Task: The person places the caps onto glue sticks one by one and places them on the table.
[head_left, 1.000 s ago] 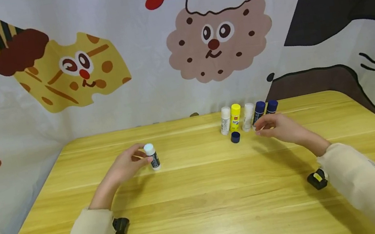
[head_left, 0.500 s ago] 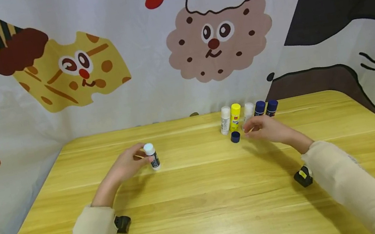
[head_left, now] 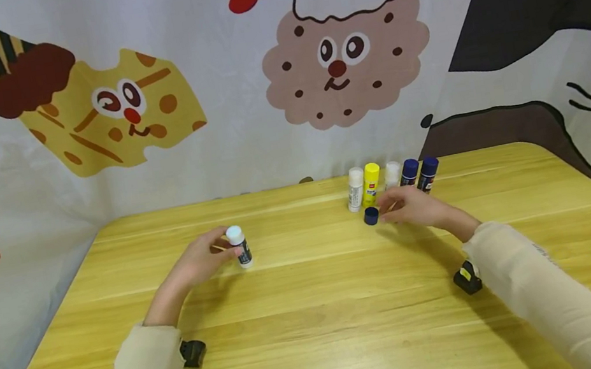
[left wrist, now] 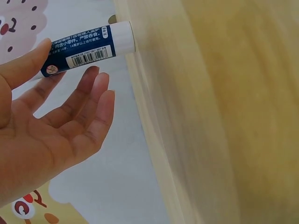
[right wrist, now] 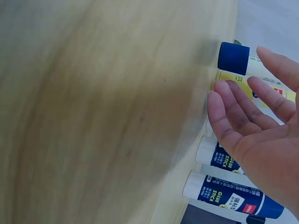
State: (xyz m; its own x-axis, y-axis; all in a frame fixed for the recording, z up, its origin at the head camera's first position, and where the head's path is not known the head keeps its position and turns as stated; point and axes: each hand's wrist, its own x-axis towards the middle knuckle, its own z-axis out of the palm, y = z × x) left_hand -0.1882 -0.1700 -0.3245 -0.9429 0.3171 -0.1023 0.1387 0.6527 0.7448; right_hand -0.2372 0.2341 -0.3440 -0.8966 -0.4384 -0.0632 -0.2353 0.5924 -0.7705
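Observation:
Between thumb and forefinger, my left hand (head_left: 202, 260) pinches an uncapped glue stick (left wrist: 84, 50) with a navy label. The stick stands nearly upright with its white end up, its base at the tabletop; the other fingers are loosely bent away from it. A loose navy cap (head_left: 371, 216) lies on the table in front of the row of glue sticks. My right hand (head_left: 414, 206) is just right of that cap, thumb and fingers parted around a gap. In the right wrist view the cap (right wrist: 233, 58) lies beyond the fingertips, and no grip on it shows.
At the back stand a white glue stick (head_left: 355, 190), a yellow one (head_left: 371, 180), a pale one (head_left: 392, 173) partly behind my right hand, and two navy-capped ones (head_left: 409, 171). A cartoon-printed cloth (head_left: 239, 122) hangs behind the wooden table (head_left: 316, 316).
My right hand has moved left along the front of the glue sticks, from the navy-capped ones to beside the loose cap. The left hand and its glue stick have stayed put.

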